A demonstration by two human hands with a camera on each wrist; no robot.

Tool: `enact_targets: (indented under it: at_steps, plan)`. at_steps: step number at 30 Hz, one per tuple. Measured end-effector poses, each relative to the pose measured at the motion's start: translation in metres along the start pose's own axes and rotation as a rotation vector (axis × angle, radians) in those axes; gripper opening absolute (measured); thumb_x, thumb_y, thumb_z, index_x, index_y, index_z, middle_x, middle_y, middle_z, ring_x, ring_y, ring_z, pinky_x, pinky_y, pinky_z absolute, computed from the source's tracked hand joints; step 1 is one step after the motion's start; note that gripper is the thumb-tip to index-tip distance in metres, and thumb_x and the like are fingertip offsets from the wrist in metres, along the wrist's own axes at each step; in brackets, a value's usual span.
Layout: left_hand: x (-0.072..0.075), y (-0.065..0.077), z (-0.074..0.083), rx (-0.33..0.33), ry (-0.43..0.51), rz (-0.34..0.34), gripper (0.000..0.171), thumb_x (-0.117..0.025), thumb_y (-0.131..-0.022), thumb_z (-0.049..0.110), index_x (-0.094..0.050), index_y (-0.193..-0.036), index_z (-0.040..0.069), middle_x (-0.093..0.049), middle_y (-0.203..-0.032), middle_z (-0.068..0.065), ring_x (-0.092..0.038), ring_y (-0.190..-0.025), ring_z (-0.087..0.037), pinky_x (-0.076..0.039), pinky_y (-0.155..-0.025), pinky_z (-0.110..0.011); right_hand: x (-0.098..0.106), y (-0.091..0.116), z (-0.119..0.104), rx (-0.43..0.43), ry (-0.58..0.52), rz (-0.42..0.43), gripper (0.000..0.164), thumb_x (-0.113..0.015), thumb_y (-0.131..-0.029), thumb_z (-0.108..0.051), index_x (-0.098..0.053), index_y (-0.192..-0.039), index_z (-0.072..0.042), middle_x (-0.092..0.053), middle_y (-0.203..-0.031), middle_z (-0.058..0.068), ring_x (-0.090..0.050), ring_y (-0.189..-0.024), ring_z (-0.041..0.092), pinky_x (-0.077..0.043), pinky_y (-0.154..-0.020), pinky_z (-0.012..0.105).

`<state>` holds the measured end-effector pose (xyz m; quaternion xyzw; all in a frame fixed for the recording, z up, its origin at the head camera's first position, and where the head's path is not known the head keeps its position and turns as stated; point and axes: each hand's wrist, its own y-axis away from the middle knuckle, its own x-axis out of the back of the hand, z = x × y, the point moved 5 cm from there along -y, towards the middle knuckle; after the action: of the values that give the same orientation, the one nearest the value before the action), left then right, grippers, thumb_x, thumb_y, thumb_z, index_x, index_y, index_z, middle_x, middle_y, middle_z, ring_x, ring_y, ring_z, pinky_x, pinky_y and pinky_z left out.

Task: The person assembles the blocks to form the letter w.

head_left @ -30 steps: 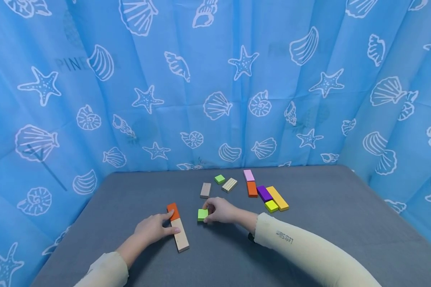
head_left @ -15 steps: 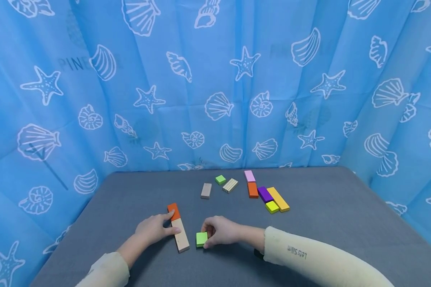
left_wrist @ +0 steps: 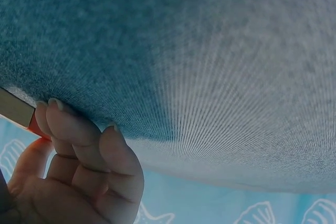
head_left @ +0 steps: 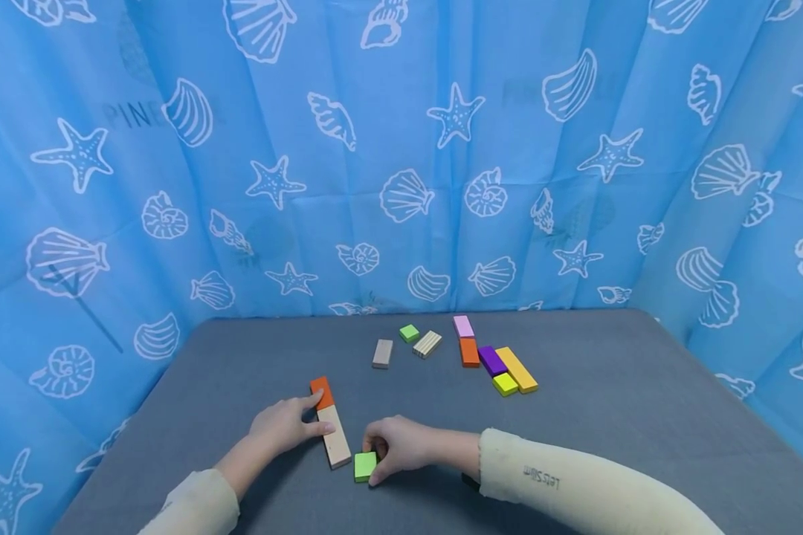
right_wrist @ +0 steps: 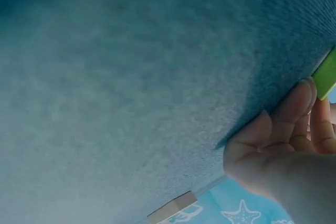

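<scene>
A: ok so why's the green block [head_left: 365,467] being pinched that way?

B: its near and far sides are gripped by the thumb and fingers of the right hand [head_left: 404,444], so the left face is left bare, probably so the plank [head_left: 337,449] isn't blocked. It's held just beside the plank's near end; whether they're touching can't really be told.

A: and the left hand [head_left: 277,429]?

B: nothing's pinched there tbh. Thumb and index finger are spread, thumb rested on the plank, index on the orange block [head_left: 322,392]. Those two are lined up end to end, and the seam is likely spanned so neither gets nudged.

A: rest of the table [head_left: 435,397]?

B: a grey-brown block [head_left: 383,354], a striped block [head_left: 427,344] and a small lime block [head_left: 409,333] are scattered farther back. The purple block [head_left: 492,361], yellow block [head_left: 505,384] and amber plank [head_left: 517,370] are bunched off right, maybe so working room is left.
</scene>
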<state>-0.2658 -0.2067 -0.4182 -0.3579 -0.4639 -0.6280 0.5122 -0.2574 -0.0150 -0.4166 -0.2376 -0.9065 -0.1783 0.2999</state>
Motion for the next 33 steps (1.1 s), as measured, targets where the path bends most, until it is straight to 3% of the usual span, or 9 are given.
enact_targets:
  at_steps: [4,9,16,17,23,24,33]
  plan:
    - [0.001,0.001,0.002,-0.001,-0.010,0.002,0.079,-0.070,-0.079,0.060,-0.053,-0.142,0.015,-0.058,-0.131,-0.020,-0.058,-0.111,-0.039,-0.050,-0.067,-0.046,-0.003,-0.005,0.010,0.049,0.080,-0.014,0.023,-0.079,-0.082,-0.014,-0.062,-0.096,-0.014,-0.052,-0.073,-0.009,-0.048,-0.063,0.002,-0.041,-0.056,0.020]
    - [0.001,0.001,0.002,-0.005,-0.013,0.003,0.079,-0.070,-0.079,0.059,-0.053,-0.142,0.015,-0.059,-0.130,-0.020,-0.059,-0.108,-0.038,-0.048,-0.062,-0.042,-0.003,-0.002,0.000,-0.003,0.019,-0.019,0.023,-0.081,-0.080,-0.011,-0.063,-0.094,-0.011,-0.052,-0.070,-0.007,-0.046,-0.060,0.003,-0.037,-0.054,0.019]
    - [0.000,0.000,0.001,0.006,-0.015,-0.011,0.080,-0.069,-0.080,0.060,-0.052,-0.143,0.015,-0.058,-0.131,-0.021,-0.057,-0.112,-0.040,-0.050,-0.068,-0.047,-0.003,-0.003,-0.004,-0.067,0.022,0.001,0.022,-0.082,-0.079,-0.010,-0.063,-0.090,-0.012,-0.050,-0.069,-0.006,-0.044,-0.059,0.005,-0.033,-0.052,0.019]
    - [0.001,0.000,0.001,0.008,-0.012,-0.012,0.080,-0.069,-0.080,0.060,-0.052,-0.143,0.015,-0.057,-0.131,-0.021,-0.057,-0.113,-0.041,-0.050,-0.069,-0.047,-0.005,-0.009,0.007,-0.046,0.019,-0.006,0.023,-0.082,-0.079,-0.014,-0.063,-0.090,-0.014,-0.051,-0.069,-0.006,-0.045,-0.059,0.004,-0.034,-0.052,0.019]
    - [-0.001,0.000,0.001,0.000,-0.003,-0.016,0.080,-0.069,-0.080,0.061,-0.052,-0.143,0.014,-0.056,-0.133,-0.023,-0.053,-0.118,-0.043,-0.050,-0.075,-0.052,-0.005,-0.007,0.006,-0.034,0.026,-0.019,0.022,-0.082,-0.080,-0.014,-0.062,-0.091,-0.014,-0.051,-0.069,-0.007,-0.045,-0.059,0.003,-0.035,-0.052,0.019]
    - [-0.001,0.000,0.001,-0.001,-0.004,-0.016,0.081,-0.069,-0.080,0.061,-0.052,-0.143,0.014,-0.056,-0.133,-0.023,-0.053,-0.118,-0.044,-0.050,-0.075,-0.052,-0.003,-0.003,-0.002,-0.046,0.054,-0.013,0.021,-0.080,-0.081,-0.013,-0.062,-0.091,-0.012,-0.050,-0.070,-0.007,-0.044,-0.060,0.003,-0.035,-0.053,0.019]
    - [0.000,0.000,0.001,-0.008,-0.012,-0.018,0.081,-0.068,-0.080,0.061,-0.051,-0.144,0.014,-0.056,-0.132,-0.022,-0.055,-0.116,-0.042,-0.050,-0.071,-0.050,-0.003,-0.002,-0.002,-0.036,0.053,-0.015,0.020,-0.079,-0.082,-0.014,-0.062,-0.092,-0.012,-0.051,-0.070,-0.007,-0.045,-0.059,0.004,-0.036,-0.052,0.020]
